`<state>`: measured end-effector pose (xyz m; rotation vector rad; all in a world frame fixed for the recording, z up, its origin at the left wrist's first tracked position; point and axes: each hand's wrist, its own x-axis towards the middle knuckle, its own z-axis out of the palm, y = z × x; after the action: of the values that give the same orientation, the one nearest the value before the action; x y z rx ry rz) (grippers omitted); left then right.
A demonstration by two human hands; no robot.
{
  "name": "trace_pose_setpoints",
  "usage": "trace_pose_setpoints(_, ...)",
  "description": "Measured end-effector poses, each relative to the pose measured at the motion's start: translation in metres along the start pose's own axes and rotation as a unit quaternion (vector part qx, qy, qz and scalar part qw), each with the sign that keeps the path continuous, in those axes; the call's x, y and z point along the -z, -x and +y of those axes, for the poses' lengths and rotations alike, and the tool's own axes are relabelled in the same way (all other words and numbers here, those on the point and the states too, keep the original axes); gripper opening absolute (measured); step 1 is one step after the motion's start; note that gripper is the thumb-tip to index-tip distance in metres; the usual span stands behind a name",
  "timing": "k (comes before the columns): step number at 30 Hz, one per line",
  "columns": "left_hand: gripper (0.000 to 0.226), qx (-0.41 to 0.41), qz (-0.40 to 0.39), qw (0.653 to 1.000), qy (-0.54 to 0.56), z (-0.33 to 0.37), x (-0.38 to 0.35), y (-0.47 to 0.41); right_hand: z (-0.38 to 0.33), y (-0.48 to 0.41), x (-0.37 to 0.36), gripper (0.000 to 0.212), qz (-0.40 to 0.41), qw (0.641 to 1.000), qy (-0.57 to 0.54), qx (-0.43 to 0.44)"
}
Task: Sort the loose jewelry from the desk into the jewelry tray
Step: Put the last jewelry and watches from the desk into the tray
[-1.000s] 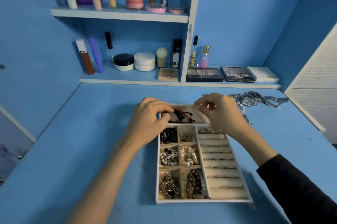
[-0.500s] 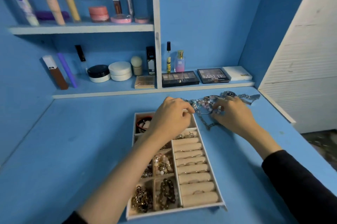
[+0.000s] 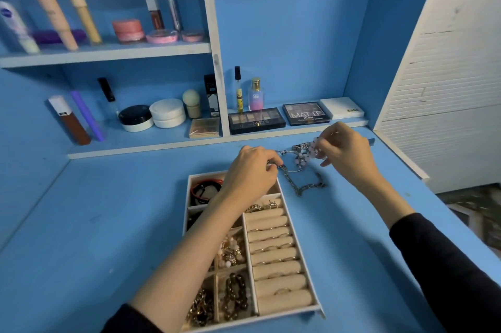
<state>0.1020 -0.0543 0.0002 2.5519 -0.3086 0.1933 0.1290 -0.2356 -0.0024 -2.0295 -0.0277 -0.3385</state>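
Our hands have moved from the jewelry tray to the surface beyond its far corner. There our left hand pinches the end of the metal chain; our right hand pinches the pink bead bracelet, lifted. Both seem light, limp and tangled, so we should hold them at the clasp.

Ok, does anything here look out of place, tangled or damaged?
Only the loose jewelry: a chain and pink bead bracelet sit tangled on the desk past the jewelry tray's far right corner. The left hand pinches the chain, the right hand the bracelet. Nothing looks spilled or broken.
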Motion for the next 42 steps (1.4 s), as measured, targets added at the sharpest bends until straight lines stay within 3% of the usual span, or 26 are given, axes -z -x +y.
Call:
trace_pose_setpoints(10, 0.025, -0.096, -0.051, 0.982, -0.157, 0.016, -0.027, -0.021, -0.019, 0.002, 0.022, 0.006, 0.068, 0.989, -0.124, 0.032)
trace_pose_setpoints(18, 0.016, -0.122, 0.005, 0.977, -0.172, 0.022, -0.037, -0.026, -0.024, 0.007, 0.027, 0.008, 0.079, 0.99, -0.114, 0.037)
trace_pose_setpoints(25, 0.011, -0.009, 0.098, 0.994, 0.055, 0.029, -0.02, -0.032, -0.026, 0.009, 0.027, 0.008, 0.097, 0.986, -0.133, 0.028)
trace_pose_setpoints(34, 0.012, 0.09, 0.136, 0.916, 0.367, 0.03, 0.002, -0.026, -0.034, 0.013, 0.025, 0.008, 0.106, 0.982, -0.15, 0.045)
trace_pose_setpoints(37, 0.016, 0.087, 0.145, 0.9, 0.402, 0.026, 0.011, -0.023, -0.039, 0.016, 0.023, 0.007, 0.105, 0.982, -0.151, 0.052)
trace_pose_setpoints(42, 0.009, 0.061, 0.154, 0.926, 0.341, 0.012, 0.032, -0.013, -0.05, 0.02, 0.021, 0.011, 0.094, 0.982, -0.144, 0.075)
